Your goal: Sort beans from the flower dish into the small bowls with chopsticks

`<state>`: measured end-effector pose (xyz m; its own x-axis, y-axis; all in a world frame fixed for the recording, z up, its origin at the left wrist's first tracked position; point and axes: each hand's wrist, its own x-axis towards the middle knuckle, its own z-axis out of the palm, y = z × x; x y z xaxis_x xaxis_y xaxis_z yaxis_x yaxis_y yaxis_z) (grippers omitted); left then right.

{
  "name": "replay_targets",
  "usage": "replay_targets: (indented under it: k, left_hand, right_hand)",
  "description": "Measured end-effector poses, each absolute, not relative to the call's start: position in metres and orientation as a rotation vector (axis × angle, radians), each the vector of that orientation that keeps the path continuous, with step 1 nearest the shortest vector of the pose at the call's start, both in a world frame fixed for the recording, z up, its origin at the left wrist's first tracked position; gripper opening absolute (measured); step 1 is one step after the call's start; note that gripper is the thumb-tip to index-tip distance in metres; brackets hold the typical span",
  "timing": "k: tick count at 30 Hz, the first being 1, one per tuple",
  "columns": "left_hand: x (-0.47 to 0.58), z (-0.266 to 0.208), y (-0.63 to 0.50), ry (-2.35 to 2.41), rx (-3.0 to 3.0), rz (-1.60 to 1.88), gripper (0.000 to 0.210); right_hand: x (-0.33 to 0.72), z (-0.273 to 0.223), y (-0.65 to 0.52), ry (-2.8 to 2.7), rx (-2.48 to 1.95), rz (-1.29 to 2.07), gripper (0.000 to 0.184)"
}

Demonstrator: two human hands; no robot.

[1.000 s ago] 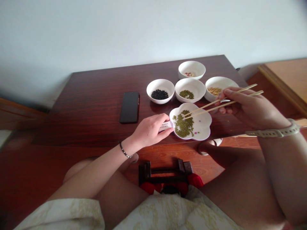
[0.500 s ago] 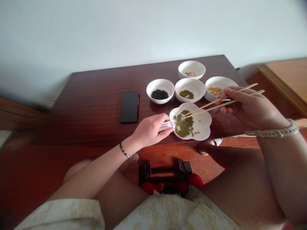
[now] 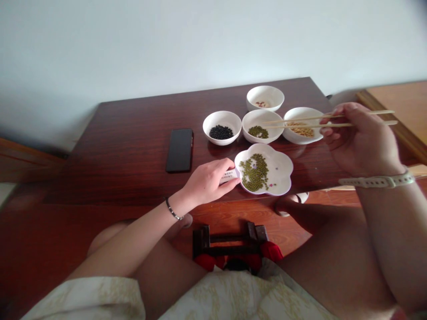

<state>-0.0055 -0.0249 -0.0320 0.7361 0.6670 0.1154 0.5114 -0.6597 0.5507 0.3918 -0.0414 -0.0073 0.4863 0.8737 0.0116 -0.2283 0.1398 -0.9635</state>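
Note:
My left hand (image 3: 211,181) is closed on the left edge of a white flower-shaped plate (image 3: 282,173), by its printed label. Green mung beans (image 3: 253,174) lie spread over the left part of this plate. A pair of wooden chopsticks (image 3: 307,123) is gripped in my right hand (image 3: 362,138), which is raised over the table's right side. The chopstick tips are over the middle white bowl (image 3: 276,133), which holds a small heap of mung beans (image 3: 258,132). Whether a bean sits between the tips is too small to tell.
Around the middle bowl stand a bowl of black beans (image 3: 221,132), a bowl of yellow beans (image 3: 302,130) and a bowl with a few reddish and pale pieces (image 3: 263,104). A black phone (image 3: 179,150) lies left on the dark wooden table (image 3: 133,133).
My right hand has moved up and to the right. The chopstick tips have gone from the flower-shaped plate to over the middle bowl. My left hand stays on the plate.

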Motion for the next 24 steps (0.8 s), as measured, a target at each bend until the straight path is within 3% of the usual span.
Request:
replay_targets:
  k: [9,24]
  left_hand:
    - [-0.004,-0.03,-0.027,0.925,2.431,0.432,0.02]
    - [0.003,-0.016,-0.043,1.128,2.429,0.491,0.028]
  right_hand:
    - [0.38,0.001,-0.048,-0.773,-1.128,0.919,0.019]
    - [0.383,0.017,-0.06,-0.782,-1.035,1.054,0.037]
